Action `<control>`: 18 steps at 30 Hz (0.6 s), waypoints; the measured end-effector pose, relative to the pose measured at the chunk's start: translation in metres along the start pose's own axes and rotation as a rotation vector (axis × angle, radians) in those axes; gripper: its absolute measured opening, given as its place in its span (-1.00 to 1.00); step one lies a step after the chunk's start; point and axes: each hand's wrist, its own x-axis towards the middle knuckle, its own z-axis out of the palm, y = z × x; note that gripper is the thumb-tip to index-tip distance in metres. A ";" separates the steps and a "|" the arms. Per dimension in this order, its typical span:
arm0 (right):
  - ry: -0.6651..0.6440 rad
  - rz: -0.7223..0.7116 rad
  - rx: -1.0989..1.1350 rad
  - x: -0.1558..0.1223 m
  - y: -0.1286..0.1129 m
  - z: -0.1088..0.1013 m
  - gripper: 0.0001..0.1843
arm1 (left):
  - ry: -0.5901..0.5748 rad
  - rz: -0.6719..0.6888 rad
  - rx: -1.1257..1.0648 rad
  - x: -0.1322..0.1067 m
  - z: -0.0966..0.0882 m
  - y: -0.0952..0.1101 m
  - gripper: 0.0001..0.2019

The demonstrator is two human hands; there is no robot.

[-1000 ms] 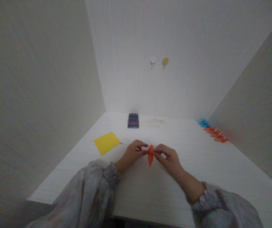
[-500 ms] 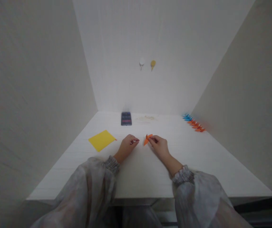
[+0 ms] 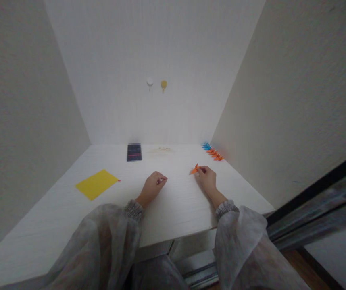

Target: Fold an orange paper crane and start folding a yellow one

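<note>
Pinched in the fingertips of my right hand (image 3: 207,178) is a small orange origami crane (image 3: 195,169), held just above the white table, its pointed parts sticking out to the left. My left hand (image 3: 154,186) rests on the table to the left of it, thumb and fingertips drawn together with nothing seen in them. A row of several folded cranes runs along the right wall: blue cranes (image 3: 206,146) at the back and orange cranes (image 3: 215,154) nearer me. Farther left lies a stack of yellow square paper (image 3: 97,184).
A dark phone-like device (image 3: 134,152), its screen blurred, lies near the back wall. Beside it a faint brownish mark (image 3: 161,149) shows on the tabletop (image 3: 173,213). A white hook (image 3: 150,83) and a yellow hook (image 3: 163,85) are fixed to the back wall. Walls stand on both sides.
My view has turned to the right. My right hand has carried the orange crane rightward, away from my left hand and closer to the row of cranes. The left hand keeps its pinched shape.
</note>
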 end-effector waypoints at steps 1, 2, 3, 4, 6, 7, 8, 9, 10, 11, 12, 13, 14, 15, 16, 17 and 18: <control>0.031 0.025 -0.026 0.008 0.009 -0.007 -0.69 | -0.012 0.011 -0.003 0.000 0.000 0.000 -0.81; 0.059 0.051 -0.051 0.016 0.019 -0.014 -0.69 | -0.013 0.015 -0.007 -0.001 0.000 -0.001 -0.81; 0.089 0.080 -0.076 0.023 0.029 -0.022 -0.68 | -0.003 0.008 -0.011 -0.001 -0.001 -0.002 -0.80; 0.116 0.107 -0.100 0.030 0.039 -0.028 -0.67 | -0.002 0.002 -0.014 -0.001 -0.002 -0.003 -0.80; 0.161 0.151 -0.143 0.043 0.057 -0.040 -0.65 | -0.002 -0.007 -0.009 0.000 -0.004 -0.005 -0.79; 0.175 0.166 -0.164 0.049 0.064 -0.044 -0.65 | -0.002 -0.011 -0.003 0.001 -0.004 -0.005 -0.79; 0.186 0.176 -0.183 0.054 0.072 -0.048 -0.66 | -0.006 -0.022 0.000 0.002 -0.004 -0.006 -0.79; 0.194 0.183 -0.203 0.059 0.078 -0.051 -0.67 | -0.023 -0.028 0.002 0.003 -0.004 -0.007 -0.78; 0.200 0.188 -0.222 0.064 0.083 -0.053 -0.67 | -0.031 -0.033 0.004 0.003 -0.004 -0.008 -0.78; 0.204 0.191 -0.240 0.069 0.088 -0.055 -0.68 | -0.035 -0.030 0.003 0.004 -0.004 -0.009 -0.77; 0.207 0.192 -0.256 0.074 0.092 -0.055 -0.68 | -0.037 -0.030 0.001 0.004 -0.003 -0.010 -0.77; 0.208 0.192 -0.270 0.079 0.096 -0.055 -0.68 | -0.050 -0.031 -0.001 0.005 -0.003 -0.011 -0.76; 0.207 0.190 -0.281 0.084 0.100 -0.055 -0.68 | -0.051 -0.036 -0.005 0.005 -0.003 -0.012 -0.76; 0.207 0.188 -0.291 0.089 0.103 -0.054 -0.68 | -0.063 -0.039 -0.008 0.005 -0.002 -0.012 -0.75; 0.208 0.186 -0.299 0.093 0.105 -0.053 -0.67 | -0.062 -0.047 -0.014 0.005 -0.002 -0.012 -0.75; 0.209 0.184 -0.307 0.098 0.108 -0.052 -0.67 | -0.071 -0.059 -0.019 0.005 -0.002 -0.012 -0.75; 0.209 0.182 -0.313 0.101 0.110 -0.051 -0.66 | -0.072 -0.069 -0.027 0.005 -0.002 -0.011 -0.76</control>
